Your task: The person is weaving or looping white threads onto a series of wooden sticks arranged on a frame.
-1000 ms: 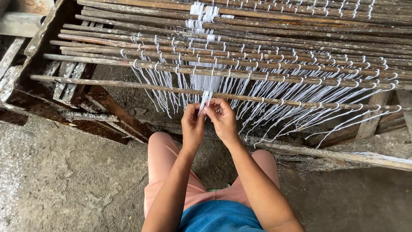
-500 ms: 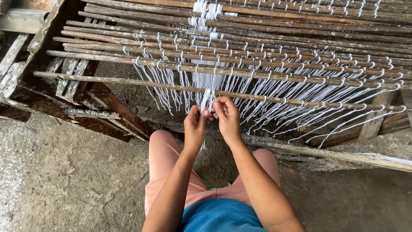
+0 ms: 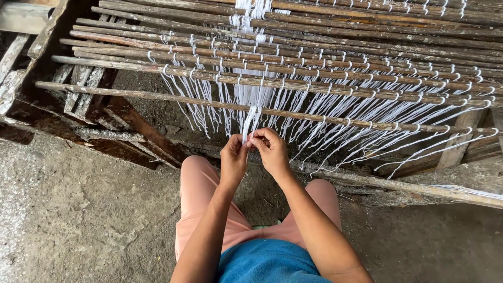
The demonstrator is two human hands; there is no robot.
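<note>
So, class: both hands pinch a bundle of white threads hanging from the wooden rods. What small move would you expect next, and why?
Probably a short downward pull to draw the white threads taut. The left hand and right hand meet fingertip to fingertip on the bundle's lower end, just under the nearest rod, and the strands look gathered but not yet separated.

Left hand point(image 3: 233, 157) and right hand point(image 3: 271, 151) together, fingers pinched.

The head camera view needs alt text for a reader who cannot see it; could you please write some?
Seen from above, a person's left hand and right hand pinch a bundle of white strings hanging from a rack of long wooden sticks. Many more white strings are looped along the sticks, and the person's knees in pink shorts sit above a rough concrete floor.
</note>
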